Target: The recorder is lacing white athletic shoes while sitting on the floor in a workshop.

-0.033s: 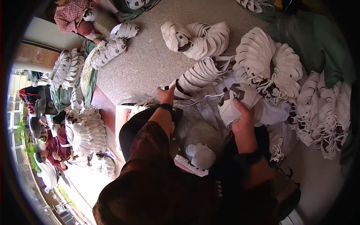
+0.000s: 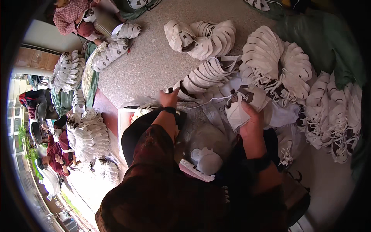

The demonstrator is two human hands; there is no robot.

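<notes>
The right hand (image 2: 251,120) grips a white shoe upper (image 2: 241,104) with dark patches, while the left hand (image 2: 169,98) reaches onto the fanned row of uppers (image 2: 205,75), its grip hidden.

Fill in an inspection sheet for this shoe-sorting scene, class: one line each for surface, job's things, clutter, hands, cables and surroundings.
Surface: speckled grey floor, bare in the middle.
Job's things: a white shoe upper with dark patches, held up; a fanned row of white uppers on the floor.
Clutter: heaps of white uppers all round; a green cloth at the upper right.
Hands: right hand grips the held upper; left hand reaches to the near end of the fanned row.
Cables: nothing seen; only loose white laces.
Surroundings: a seated co-worker at the upper left, more stacked uppers on the left.
</notes>
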